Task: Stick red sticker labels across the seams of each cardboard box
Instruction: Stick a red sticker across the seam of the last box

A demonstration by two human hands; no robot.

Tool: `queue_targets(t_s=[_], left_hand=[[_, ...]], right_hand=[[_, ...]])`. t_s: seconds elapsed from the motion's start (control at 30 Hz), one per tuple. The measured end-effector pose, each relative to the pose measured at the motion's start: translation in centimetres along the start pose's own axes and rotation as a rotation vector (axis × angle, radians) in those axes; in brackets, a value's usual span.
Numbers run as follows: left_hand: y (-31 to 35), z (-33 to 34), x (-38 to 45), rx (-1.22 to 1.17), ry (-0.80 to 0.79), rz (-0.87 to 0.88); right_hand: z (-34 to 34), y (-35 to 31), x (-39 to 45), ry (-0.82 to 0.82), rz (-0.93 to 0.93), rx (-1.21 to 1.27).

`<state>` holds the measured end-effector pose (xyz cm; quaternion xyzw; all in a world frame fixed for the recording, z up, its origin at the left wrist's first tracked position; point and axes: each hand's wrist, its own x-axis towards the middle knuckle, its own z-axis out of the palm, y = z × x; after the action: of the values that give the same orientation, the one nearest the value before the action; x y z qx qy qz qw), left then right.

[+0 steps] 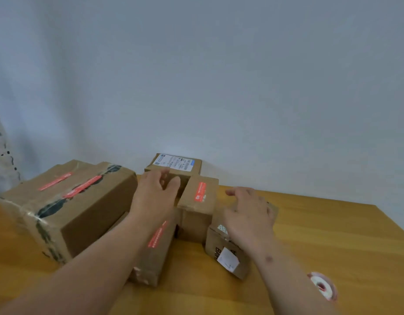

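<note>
Left hand: the left hand [156,189] reaches forward over the boxes, fingers curled and loosely spread, thumb apart from them; it sits against the near edge of the far box, though actual contact is unclear through blur.
Right hand: the right hand [249,209] hovers palm down with fingers loosely spread over the low box on the right, holding nothing.
Far box: a small brown cardboard box with a white printed shipping label [173,165] stands at the back, near the pale wall [219,76].
Middle box: a small upright brown cardboard box with one red sticker on its top [199,196] stands between the two hands, just in front of the far box.
Right box: a low brown cardboard box with white paper labels and dark print [228,255] lies under the right hand, touching the middle box.
Under the forearm: a long brown cardboard box with a red sticker along its top [157,242] lies partly hidden by the left forearm.
Large box: a big brown cardboard box with black tape and two red stickers across its top seam [67,201] sits on the left.
Sticker roll: a white and red roll of sticker labels [323,286] lies on the table near the right forearm, blurred.
Surface: a light brown wooden table [332,235] bears everything.
</note>
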<state>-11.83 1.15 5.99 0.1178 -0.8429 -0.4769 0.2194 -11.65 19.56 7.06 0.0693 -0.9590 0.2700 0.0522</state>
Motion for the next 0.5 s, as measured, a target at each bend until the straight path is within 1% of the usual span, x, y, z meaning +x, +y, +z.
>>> queue_targets(t_s=[0.07,0.1,0.2,0.27,0.37,0.43,0.5], left_hand=[[-0.6,0.1,3.0,-0.109,-0.054,-0.124],[-0.9,0.4,4.4,-0.117,-0.081,-0.172],[-1.3,1.8,8.2,-0.149,-0.105,-0.272],[-1.8,2.9,10.5,-0.159,-0.086,-0.328],[-2.9,4.5,13.3,-0.11,-0.047,-0.376],[-4.2,5.5,14.9,-0.019,0.005,-0.424],[-4.8,6.0,15.6,0.09,0.041,-0.463]], right_hand=[[0.2,-1.5,3.0,-0.002,-0.013,0.161],[0.5,-2.2,4.7,-0.027,-0.011,0.217],[2.4,-3.3,9.7,-0.094,0.046,0.267],[3.9,-3.7,12.5,-0.118,0.091,0.228],[5.6,-3.7,15.6,-0.172,0.129,0.046],[6.2,-3.8,16.8,-0.222,0.136,-0.082],[6.6,-4.0,17.5,-0.276,0.13,-0.143]])
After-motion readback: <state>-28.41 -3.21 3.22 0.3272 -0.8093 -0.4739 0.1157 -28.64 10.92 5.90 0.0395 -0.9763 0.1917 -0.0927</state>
